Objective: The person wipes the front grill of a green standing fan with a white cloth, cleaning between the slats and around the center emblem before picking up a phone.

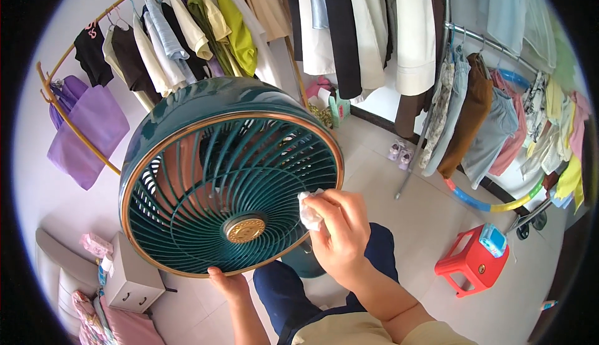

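A large dark green fan head (206, 105) with a copper-coloured rim and curved grille slats is tilted up in front of me. A round gold badge (244, 229) marks the centre of its grille. My left hand (229, 286) supports the lower rim, its thumb on the edge and its other fingers hidden behind the fan. Pinched in my right hand (340, 229) is a crumpled white wipe (310, 211), held against the right side of the rim and grille. Part of a green base (304, 262) shows below the fan, between my knees.
A red plastic stool (465, 264) with a blue wipes packet (493, 240) stands to the right. Clothes hang from a wooden rack (81, 33) and a metal rail (493, 42). A colourful hoop (499, 208) leans there. At the left are a grey nightstand (128, 276) and a bed (134, 326).
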